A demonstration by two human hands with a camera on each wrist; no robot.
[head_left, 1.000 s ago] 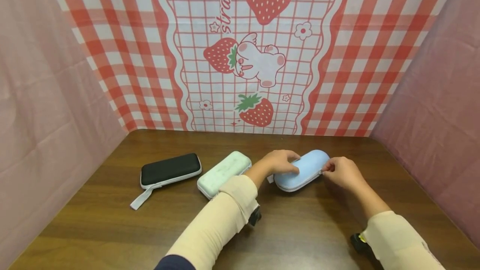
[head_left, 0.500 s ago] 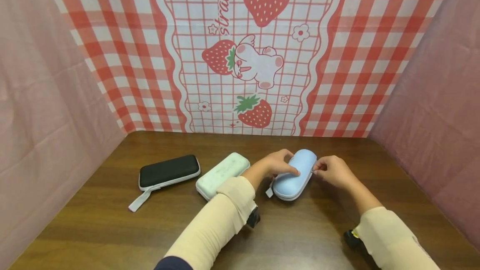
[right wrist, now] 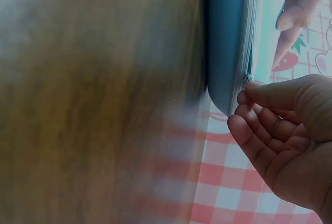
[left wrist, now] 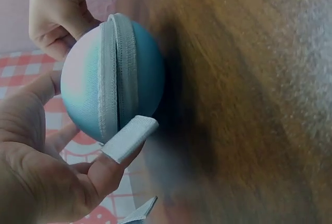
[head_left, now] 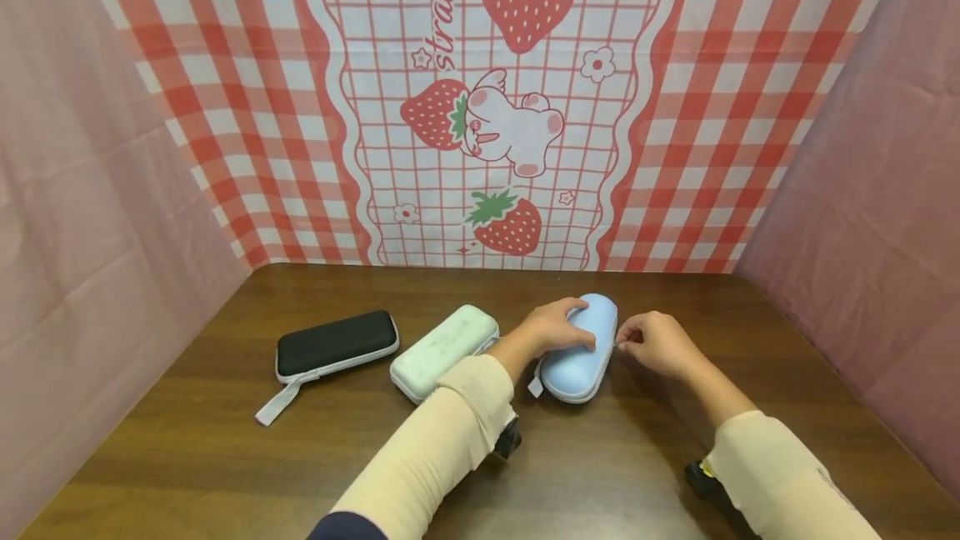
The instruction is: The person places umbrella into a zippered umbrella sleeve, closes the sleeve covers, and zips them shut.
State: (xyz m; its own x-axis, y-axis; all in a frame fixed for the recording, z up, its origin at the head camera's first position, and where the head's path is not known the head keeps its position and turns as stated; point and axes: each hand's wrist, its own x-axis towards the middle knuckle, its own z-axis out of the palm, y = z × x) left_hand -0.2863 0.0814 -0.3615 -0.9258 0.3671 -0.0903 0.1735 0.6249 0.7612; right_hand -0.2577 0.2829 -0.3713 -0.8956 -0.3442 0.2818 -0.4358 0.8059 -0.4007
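A light blue zip-up glasses case (head_left: 576, 371) lies on the table, slanting away from me. My left hand (head_left: 553, 328) grips it across the top from the left, thumb and fingers on opposite sides. At its right side my right hand (head_left: 657, 346) pinches the small zip pull (right wrist: 248, 79) between thumb and fingertip. Behind the pull, a narrow dark gap runs between the zip's grey tapes (left wrist: 124, 63). A short grey strap (left wrist: 130, 139) sticks out at the case's near end, over a finger of my left hand in the left wrist view.
To the left lie a pale green zip case (head_left: 442, 348), partly behind my left forearm, and a black zip case (head_left: 337, 344) with a grey strap (head_left: 279, 402). A red checked strawberry cloth (head_left: 510, 123) hangs behind the wooden table (head_left: 187, 457).
The blue case has turned to point more directly away from me and shifted left. My right hand has moved left with it, still at the zip; my left hand has kept its grip.
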